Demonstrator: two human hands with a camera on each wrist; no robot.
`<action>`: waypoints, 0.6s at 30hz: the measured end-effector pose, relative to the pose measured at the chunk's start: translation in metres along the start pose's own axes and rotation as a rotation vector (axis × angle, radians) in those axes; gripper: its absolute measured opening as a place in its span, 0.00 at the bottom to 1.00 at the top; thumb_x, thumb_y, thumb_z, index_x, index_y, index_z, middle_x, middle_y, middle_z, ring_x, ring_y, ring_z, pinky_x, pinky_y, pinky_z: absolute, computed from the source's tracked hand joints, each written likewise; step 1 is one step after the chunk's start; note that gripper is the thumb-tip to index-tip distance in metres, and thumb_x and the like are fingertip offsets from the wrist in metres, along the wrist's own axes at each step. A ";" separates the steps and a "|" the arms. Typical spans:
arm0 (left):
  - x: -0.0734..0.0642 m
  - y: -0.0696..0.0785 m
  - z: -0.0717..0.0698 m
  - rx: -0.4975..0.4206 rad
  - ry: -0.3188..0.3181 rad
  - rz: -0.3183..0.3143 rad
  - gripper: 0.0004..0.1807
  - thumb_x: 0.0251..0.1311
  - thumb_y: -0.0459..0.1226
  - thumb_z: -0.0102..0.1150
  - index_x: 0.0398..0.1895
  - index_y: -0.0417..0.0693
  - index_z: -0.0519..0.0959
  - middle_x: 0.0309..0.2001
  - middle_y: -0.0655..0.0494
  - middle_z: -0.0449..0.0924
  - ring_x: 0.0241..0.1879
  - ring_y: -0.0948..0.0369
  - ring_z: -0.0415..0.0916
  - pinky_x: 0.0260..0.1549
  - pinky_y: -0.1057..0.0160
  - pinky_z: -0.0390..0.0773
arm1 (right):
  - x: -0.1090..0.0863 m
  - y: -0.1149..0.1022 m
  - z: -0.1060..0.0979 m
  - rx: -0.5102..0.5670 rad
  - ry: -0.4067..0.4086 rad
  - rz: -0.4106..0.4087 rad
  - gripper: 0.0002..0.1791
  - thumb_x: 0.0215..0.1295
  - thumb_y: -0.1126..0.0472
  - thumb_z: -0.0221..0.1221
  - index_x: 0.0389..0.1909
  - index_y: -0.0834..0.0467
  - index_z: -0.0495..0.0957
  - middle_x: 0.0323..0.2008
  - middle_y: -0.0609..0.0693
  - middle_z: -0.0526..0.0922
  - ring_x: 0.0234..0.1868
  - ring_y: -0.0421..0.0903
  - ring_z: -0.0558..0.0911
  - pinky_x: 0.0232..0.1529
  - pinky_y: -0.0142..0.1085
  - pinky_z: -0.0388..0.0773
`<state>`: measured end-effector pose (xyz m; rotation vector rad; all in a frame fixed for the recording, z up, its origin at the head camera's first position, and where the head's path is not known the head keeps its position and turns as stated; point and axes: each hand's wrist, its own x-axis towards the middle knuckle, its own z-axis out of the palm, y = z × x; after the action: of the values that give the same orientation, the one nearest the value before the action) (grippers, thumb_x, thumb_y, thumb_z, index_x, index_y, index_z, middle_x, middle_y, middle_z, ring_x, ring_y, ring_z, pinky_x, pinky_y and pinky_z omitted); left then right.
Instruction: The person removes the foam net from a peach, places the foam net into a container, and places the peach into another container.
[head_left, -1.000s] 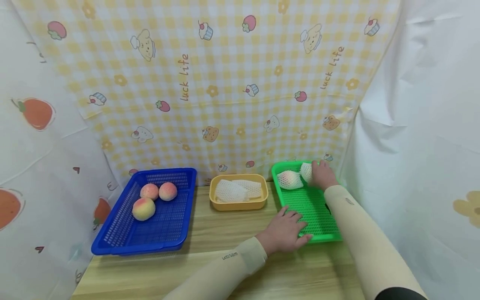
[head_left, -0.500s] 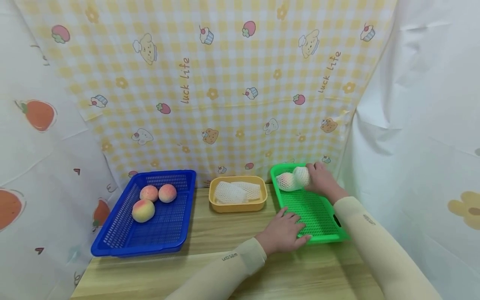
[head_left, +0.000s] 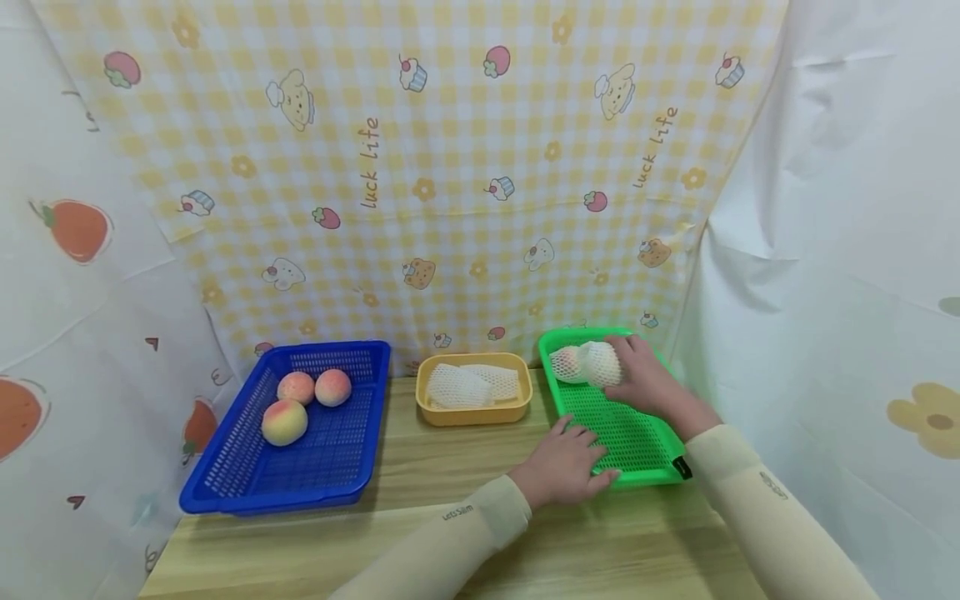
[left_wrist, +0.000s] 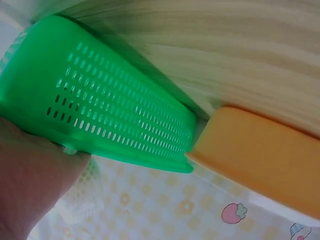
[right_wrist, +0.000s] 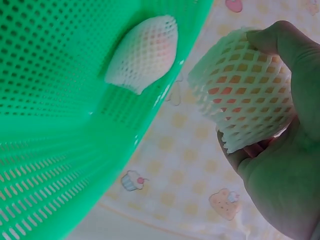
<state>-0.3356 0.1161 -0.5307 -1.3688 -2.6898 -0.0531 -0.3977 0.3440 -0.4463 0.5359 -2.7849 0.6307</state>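
My right hand (head_left: 637, 379) grips a peach in a white foam net (right_wrist: 245, 90), thumb and fingers curled round its sides. It is held up over the back of the green basket (head_left: 630, 433), and red-orange skin shows through the mesh in the right wrist view. Beside it in the head view, another net-wrapped peach (head_left: 567, 364) lies in the basket's back left corner, partly hidden. My left hand (head_left: 566, 462) rests on the basket's near left rim, fingers spread.
To the left, a blue basket (head_left: 315, 467) holds three bare peaches (head_left: 285, 422). Between the baskets stands a yellow tray (head_left: 474, 415) with foam nets (head_left: 461, 386) inside. A patterned cloth (head_left: 420, 167) hangs behind the wooden table (head_left: 442, 467).
The right hand has brought its net-wrapped peach from the basket's back right leftward and nearer, so it now overlaps the other wrapped peach. The left hand has stayed on the rim.
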 end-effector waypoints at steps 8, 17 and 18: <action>-0.008 -0.008 -0.016 -0.168 0.135 -0.010 0.35 0.87 0.64 0.31 0.72 0.56 0.80 0.73 0.61 0.78 0.77 0.58 0.68 0.79 0.48 0.64 | -0.003 -0.017 -0.001 -0.021 0.041 -0.072 0.47 0.57 0.62 0.79 0.76 0.62 0.68 0.60 0.68 0.72 0.56 0.64 0.74 0.47 0.60 0.83; -0.051 -0.040 -0.045 -0.317 0.261 -0.115 0.23 0.84 0.55 0.53 0.64 0.51 0.84 0.62 0.56 0.84 0.63 0.57 0.80 0.64 0.53 0.80 | -0.006 -0.031 0.001 0.000 0.028 -0.066 0.51 0.54 0.60 0.82 0.78 0.59 0.68 0.61 0.67 0.73 0.55 0.61 0.76 0.45 0.56 0.86; -0.057 -0.044 -0.047 -0.333 0.267 -0.134 0.22 0.83 0.54 0.55 0.63 0.50 0.84 0.60 0.56 0.84 0.61 0.57 0.80 0.63 0.53 0.81 | -0.008 -0.033 0.002 0.003 0.021 -0.065 0.52 0.53 0.60 0.82 0.78 0.59 0.68 0.61 0.67 0.73 0.55 0.61 0.77 0.44 0.55 0.86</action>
<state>-0.3337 0.0398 -0.4905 -1.1516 -2.6172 -0.6735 -0.3778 0.3174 -0.4381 0.6143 -2.7348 0.6229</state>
